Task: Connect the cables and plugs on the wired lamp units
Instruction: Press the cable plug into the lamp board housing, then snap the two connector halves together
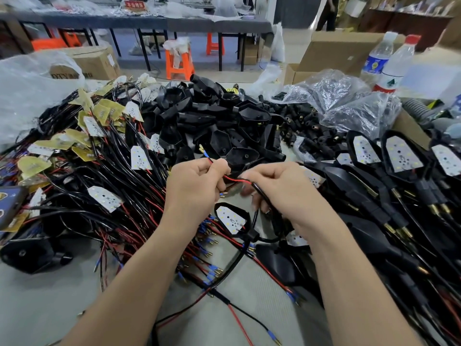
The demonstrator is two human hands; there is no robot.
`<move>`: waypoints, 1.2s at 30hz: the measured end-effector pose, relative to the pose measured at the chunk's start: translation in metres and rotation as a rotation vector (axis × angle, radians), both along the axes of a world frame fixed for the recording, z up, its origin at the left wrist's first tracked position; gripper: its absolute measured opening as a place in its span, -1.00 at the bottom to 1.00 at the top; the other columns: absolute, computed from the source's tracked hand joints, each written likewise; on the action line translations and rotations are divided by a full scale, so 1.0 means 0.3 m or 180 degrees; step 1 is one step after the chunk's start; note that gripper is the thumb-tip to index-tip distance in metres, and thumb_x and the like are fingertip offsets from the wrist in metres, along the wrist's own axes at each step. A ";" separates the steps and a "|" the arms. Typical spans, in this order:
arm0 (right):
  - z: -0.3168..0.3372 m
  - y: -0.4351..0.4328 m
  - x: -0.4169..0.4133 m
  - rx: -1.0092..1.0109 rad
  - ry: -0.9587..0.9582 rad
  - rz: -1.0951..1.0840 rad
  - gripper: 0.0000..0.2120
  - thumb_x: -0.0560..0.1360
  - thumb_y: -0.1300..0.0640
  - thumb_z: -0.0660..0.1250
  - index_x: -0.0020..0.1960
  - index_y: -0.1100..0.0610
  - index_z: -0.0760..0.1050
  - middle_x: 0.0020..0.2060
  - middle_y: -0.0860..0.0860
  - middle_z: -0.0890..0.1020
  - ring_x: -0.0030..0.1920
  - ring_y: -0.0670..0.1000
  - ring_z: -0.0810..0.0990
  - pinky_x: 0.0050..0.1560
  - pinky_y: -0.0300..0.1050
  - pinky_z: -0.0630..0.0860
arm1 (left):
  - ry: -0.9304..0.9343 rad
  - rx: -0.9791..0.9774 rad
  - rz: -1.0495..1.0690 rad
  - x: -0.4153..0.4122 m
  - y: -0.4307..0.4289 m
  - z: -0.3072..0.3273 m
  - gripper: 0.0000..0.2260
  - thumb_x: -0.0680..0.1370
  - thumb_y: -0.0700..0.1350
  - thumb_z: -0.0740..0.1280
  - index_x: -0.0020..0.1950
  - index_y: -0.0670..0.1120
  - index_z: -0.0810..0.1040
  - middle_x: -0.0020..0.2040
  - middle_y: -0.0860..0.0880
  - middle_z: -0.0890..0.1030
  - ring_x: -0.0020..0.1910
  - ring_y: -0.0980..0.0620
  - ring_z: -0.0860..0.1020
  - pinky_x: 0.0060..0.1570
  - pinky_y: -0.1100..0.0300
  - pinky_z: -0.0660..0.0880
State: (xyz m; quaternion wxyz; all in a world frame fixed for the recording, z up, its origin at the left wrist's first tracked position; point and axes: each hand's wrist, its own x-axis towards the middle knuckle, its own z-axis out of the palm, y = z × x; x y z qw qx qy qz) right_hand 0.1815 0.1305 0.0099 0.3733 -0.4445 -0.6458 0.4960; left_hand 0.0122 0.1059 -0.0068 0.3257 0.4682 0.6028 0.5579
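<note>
table (50, 308): grey worktop, heaped with parts on every side
loose stock (94, 156): big tangle at left, white and yellow light boards on black-red leads, ends bare; looks not yet done
shells (212, 121): black lamp housings heaped in the middle, back of the hands
finished lamps (404, 156): rows at right, boards seated in shells, cables running toward the near edge; look done
plugs (306, 128): small black sleeves with brass ends, loose heap beside clear bags
lamp unit (230, 218): task piece, board already in its shell, hanging just under the hands above the table
right hand (279, 188): fingers curled, clamped on the cable (262, 196) where the sheath ends
left hand (194, 186): fingers closed, pinching the red wire (234, 180)
terminal (201, 147): brass tip with blue collar, sticks up past the left fingers, joined to nothing
progress: this unit housed but lead not plugged; left heap still outweighs the finished rows, so likely under halfway
</note>
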 end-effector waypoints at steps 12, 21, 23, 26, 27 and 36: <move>0.005 -0.049 -0.033 -0.0494 -0.0184 0.1533 -0.58 0.66 0.10 0.26 -0.33 0.19 0.62 -0.49 0.15 0.61 -0.55 0.01 0.47 -0.47 -0.27 0.41 | -0.0895 0.0243 0.0146 0.039 -0.011 -0.005 -0.69 0.67 -0.14 0.35 -0.25 -0.07 0.71 -0.37 -0.01 0.63 -0.47 0.10 0.51 -0.44 0.28 0.48; 0.040 -0.007 -0.015 0.0094 -0.1188 0.0367 -0.67 0.57 -0.05 0.33 -0.26 0.06 0.71 -0.39 -0.02 0.70 -0.41 -0.08 0.61 -0.34 -0.21 0.49 | -0.1400 -0.0055 -0.0112 0.040 -0.004 -0.011 -0.83 0.62 -0.28 0.39 -0.05 -0.07 0.73 -0.28 -0.08 0.70 -0.36 0.07 0.61 -0.34 0.27 0.56; 0.107 0.049 0.016 0.0593 -0.1446 -0.0224 -0.75 0.51 0.02 0.34 -0.26 0.04 0.70 -0.40 -0.06 0.70 -0.43 -0.15 0.60 -0.40 -0.29 0.47 | -0.1022 -0.0058 0.0035 0.040 -0.004 -0.016 -0.86 0.58 -0.30 0.43 -0.05 -0.07 0.72 -0.31 -0.10 0.72 -0.41 0.09 0.59 -0.40 0.31 0.51; 0.215 0.202 0.046 0.1297 -0.2820 -0.0472 -0.77 0.54 0.15 0.26 -0.14 0.15 0.69 -0.25 0.11 0.69 -0.23 0.05 0.65 -0.18 -0.14 0.60 | -0.0750 -0.0060 0.0187 0.035 -0.003 -0.021 -0.86 0.54 -0.29 0.45 -0.06 -0.05 0.72 -0.33 -0.11 0.72 -0.47 0.10 0.53 -0.46 0.33 0.44; 0.241 0.258 0.050 0.1328 -0.3383 -0.0366 -0.77 0.54 0.20 0.23 -0.09 0.21 0.67 -0.21 0.15 0.66 -0.17 0.13 0.63 -0.13 -0.08 0.58 | -0.0692 -0.0064 0.0220 0.033 -0.004 -0.024 -0.86 0.53 -0.28 0.46 -0.06 -0.04 0.72 -0.33 -0.10 0.72 -0.47 0.11 0.53 -0.46 0.33 0.44; 0.136 0.486 0.107 0.0488 -0.5596 0.0459 -0.77 0.52 0.35 0.27 -0.31 0.19 0.45 -0.27 0.09 0.46 -0.13 0.16 0.51 -0.07 -0.02 0.50 | -0.0418 -0.0171 0.0276 0.027 0.000 -0.030 -0.83 0.51 -0.26 0.45 -0.06 0.02 0.70 -0.34 -0.05 0.72 -0.49 0.12 0.51 -0.48 0.28 0.44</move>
